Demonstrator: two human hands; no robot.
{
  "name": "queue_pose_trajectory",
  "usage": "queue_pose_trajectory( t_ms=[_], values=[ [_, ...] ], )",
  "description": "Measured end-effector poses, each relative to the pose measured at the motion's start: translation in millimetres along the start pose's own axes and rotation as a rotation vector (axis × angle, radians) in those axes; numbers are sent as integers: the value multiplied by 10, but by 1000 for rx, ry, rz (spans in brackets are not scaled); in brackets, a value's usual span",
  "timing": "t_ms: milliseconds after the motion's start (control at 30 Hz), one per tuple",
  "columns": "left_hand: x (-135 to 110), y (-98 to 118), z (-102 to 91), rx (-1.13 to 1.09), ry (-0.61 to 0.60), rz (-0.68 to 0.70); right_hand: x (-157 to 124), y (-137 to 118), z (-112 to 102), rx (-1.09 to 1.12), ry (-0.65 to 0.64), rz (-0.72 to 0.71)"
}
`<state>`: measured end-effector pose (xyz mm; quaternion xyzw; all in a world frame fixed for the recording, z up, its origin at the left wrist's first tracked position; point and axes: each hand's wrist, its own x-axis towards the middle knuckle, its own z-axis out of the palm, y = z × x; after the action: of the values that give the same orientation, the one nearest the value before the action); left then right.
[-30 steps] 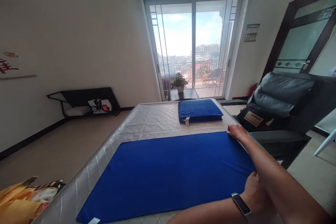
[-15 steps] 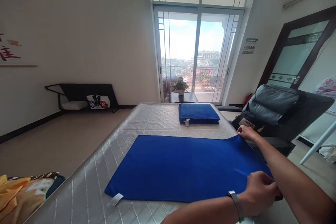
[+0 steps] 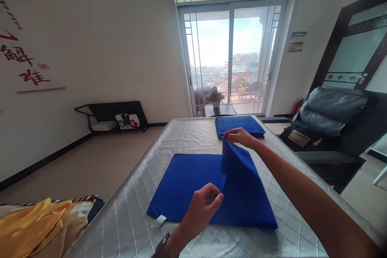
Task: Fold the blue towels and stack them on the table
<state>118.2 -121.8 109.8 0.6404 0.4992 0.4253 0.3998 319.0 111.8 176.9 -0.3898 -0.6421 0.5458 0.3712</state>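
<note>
A blue rectangular cloth (image 3: 190,181) with a white label (image 3: 159,221) at its near left corner lies on the silver quilted bed cover (image 3: 130,209). Its right part is lifted and bends over toward the left. My right hand (image 3: 240,137) pinches the far corner of that raised part, above the surface. Lower down, my left hand (image 3: 204,205), with a watch at the wrist, has finger and thumb closed at the near end of the raised edge. Behind my right hand sits a stack of folded blue cloths (image 3: 242,124).
A dark reclining chair (image 3: 329,117) stands close on the right. Yellow and patterned fabric (image 3: 39,225) lies at the lower left. Past the far end are a potted plant (image 3: 215,96) on a small table and glass sliding doors (image 3: 211,48).
Both hands have moved left, carrying the right edge of the blue cloth up and over toward its middle. The view has shifted slightly to the left.
</note>
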Motion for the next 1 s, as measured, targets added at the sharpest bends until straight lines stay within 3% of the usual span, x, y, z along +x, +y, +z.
queue_pose_trajectory(
  t_ms=[133, 233, 333, 433, 567, 667, 867, 1000],
  values=[
    [-400, -348, -802, 223, 352, -70, 500, 57, 1029, -158, -72, -183],
    [-629, -715, -1233, 423, 581, -178, 871, 142, 1712, -415, -64, -325],
    [-744, -1073, -1490, 678, 625, -295, 1148, 308, 2233, -689, -51, -426],
    [-770, -1347, -1590, 847, 584, -332, 1288, 586, 2551, -766, -92, -386],
    [-763, -1547, -1601, 870, 562, -318, 1323, 964, 2705, -861, -79, -312],
    [-772, -1594, -1597, 841, 551, -306, 1320, 1090, 2730, -896, -39, -286],
    [-796, -1604, -1608, 773, 559, -325, 1244, 942, 2707, -878, -18, -275],
    [-775, -1612, -1604, 783, 599, -319, 988, 704, 2478, -796, 5, -374]
  ],
)
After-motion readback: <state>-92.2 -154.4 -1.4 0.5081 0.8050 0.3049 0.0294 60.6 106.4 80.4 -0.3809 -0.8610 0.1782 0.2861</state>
